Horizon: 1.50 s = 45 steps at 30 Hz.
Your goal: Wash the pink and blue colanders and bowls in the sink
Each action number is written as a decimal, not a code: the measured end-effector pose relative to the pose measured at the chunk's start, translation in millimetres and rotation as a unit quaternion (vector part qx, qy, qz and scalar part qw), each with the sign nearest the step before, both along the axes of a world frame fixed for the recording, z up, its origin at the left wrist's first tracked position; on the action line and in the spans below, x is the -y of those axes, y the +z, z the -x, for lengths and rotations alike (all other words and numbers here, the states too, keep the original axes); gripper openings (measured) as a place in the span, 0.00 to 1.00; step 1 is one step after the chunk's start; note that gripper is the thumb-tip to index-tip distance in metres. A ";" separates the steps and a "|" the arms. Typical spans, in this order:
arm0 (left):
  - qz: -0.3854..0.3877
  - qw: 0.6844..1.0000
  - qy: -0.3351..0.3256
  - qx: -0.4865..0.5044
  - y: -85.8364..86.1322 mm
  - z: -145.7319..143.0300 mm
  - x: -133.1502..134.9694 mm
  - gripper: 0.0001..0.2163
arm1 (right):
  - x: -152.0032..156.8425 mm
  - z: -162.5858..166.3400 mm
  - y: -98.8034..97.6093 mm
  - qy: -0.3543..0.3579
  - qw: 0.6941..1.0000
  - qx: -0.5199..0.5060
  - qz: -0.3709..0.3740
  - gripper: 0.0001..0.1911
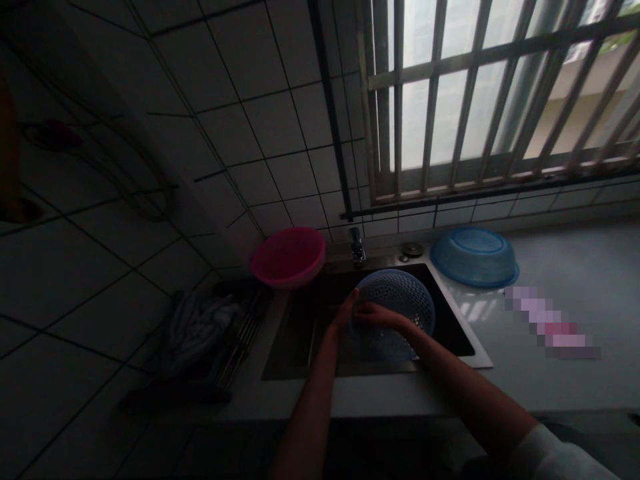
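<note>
A blue plastic colander (pixel 423 293) with a perforated wall sits tilted inside the sink (pixel 453 327). At its left rim is my left hand (pixel 344 312), which grips the edge with the thumb uppermost. My right hand (pixel 374 315) reaches into the colander near the left inner wall, close to the left hand. Its fingers are curled together, and dim light hides what they hold, if anything. Small pale spots show on the colander's right inner side.
Behind the sink stands a tap (pixel 357 245). A pink basin (pixel 289 257) leans at the back left, and an upturned blue basin (pixel 475 257) lies on the right counter (pixel 540 260). A grey cloth (pixel 200 327) rests on a dark rack at left. A blurred-out patch covers part of the right counter.
</note>
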<state>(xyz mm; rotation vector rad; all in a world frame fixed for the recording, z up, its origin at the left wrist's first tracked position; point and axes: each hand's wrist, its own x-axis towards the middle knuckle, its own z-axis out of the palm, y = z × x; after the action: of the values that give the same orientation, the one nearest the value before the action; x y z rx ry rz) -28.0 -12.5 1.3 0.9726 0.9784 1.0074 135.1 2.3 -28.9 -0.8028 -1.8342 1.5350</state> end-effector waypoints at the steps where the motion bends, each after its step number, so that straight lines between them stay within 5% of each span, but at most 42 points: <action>1: -0.010 1.000 0.013 -0.011 -0.8 1.3 -0.8 0.29 | 1.0 2.5 -2.7 0.029 1.000 0.010 0.004 0.19; 3: -0.010 1.000 0.016 -0.005 -2.2 0.3 -1.7 0.30 | -3.6 -1.1 -1.9 -0.031 0.999 0.000 -0.027 0.19; 6: 0.019 0.998 -0.034 0.052 -3.5 -6.0 -1.2 0.30 | -19.1 -19.2 8.3 -0.243 0.966 -0.037 -0.087 0.18; 8: 0.022 0.996 -0.052 0.074 -3.9 -7.7 -0.9 0.29 | -23.8 -25.4 10.6 -0.290 0.951 -0.046 -0.094 0.18; 14: -0.019 1.000 0.012 0.006 -2.7 3.1 -3.4 0.25 | -3.1 3.0 -10.3 0.016 1.000 0.011 0.001 0.16; 16: 0.003 1.000 -0.004 0.019 -0.8 1.1 -2.9 0.26 | -5.5 1.5 -6.4 -0.024 0.999 -0.025 -0.005 0.18; 19: 0.048 0.995 -0.057 0.066 3.0 -7.9 0.0 0.29 | -18.9 -17.0 11.5 -0.226 0.967 -0.120 -0.017 0.22; 21: 0.056 0.992 -0.074 0.085 4.2 -11.9 1.6 0.29 | -22.8 -25.5 20.0 -0.298 0.942 -0.154 -0.005 0.23; 23: 0.059 0.993 -0.066 0.076 3.3 -11.2 2.0 0.28 | -17.4 -21.8 19.7 -0.255 0.956 -0.145 0.008 0.23; 27: 0.068 0.997 -0.025 0.024 -1.2 -3.4 0.3 0.29 | 0.8 2.8 4.8 -0.016 0.995 -0.084 0.051 0.24; 29: 0.058 0.997 -0.028 0.030 -2.0 -3.3 -0.4 0.29 | -0.7 4.3 3.2 -0.038 0.995 -0.085 0.044 0.24; 32: 0.026 0.997 -0.048 0.057 -0.7 -8.9 0.5 0.27 | -13.5 -11.4 12.4 -0.219 0.967 -0.132 0.009 0.23; 34: 0.010 0.998 -0.046 0.052 1.2 -11.5 1.8 0.26 | -17.4 -20.9 18.4 -0.266 0.951 -0.155 0.010 0.23; 38: -0.014 1.000 0.020 0.007 5.5 -5.5 2.3 0.29 | -0.3 -9.3 12.1 -0.065 0.992 -0.090 0.058 0.22; 41: -0.054 0.996 0.065 -0.027 6.8 0.8 -0.4 0.30 | 10.9 7.6 2.4 0.076 0.995 -0.017 0.062 0.21; 43: -0.051 0.997 0.054 -0.038 6.0 0.7 -2.1 0.28 | 6.8 7.7 2.7 0.038 0.999 -0.025 0.027 0.20; 45: -0.020 0.999 0.028 -0.028 4.0 -2.8 -2.8 0.28 | -4.1 -1.4 8.6 -0.095 0.993 -0.072 -0.016 0.20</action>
<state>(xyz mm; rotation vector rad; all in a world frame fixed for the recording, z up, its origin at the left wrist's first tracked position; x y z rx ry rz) -25.2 -9.7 5.4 1.0166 1.0392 1.0547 136.5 6.4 -20.4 -0.8056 -1.6248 1.4020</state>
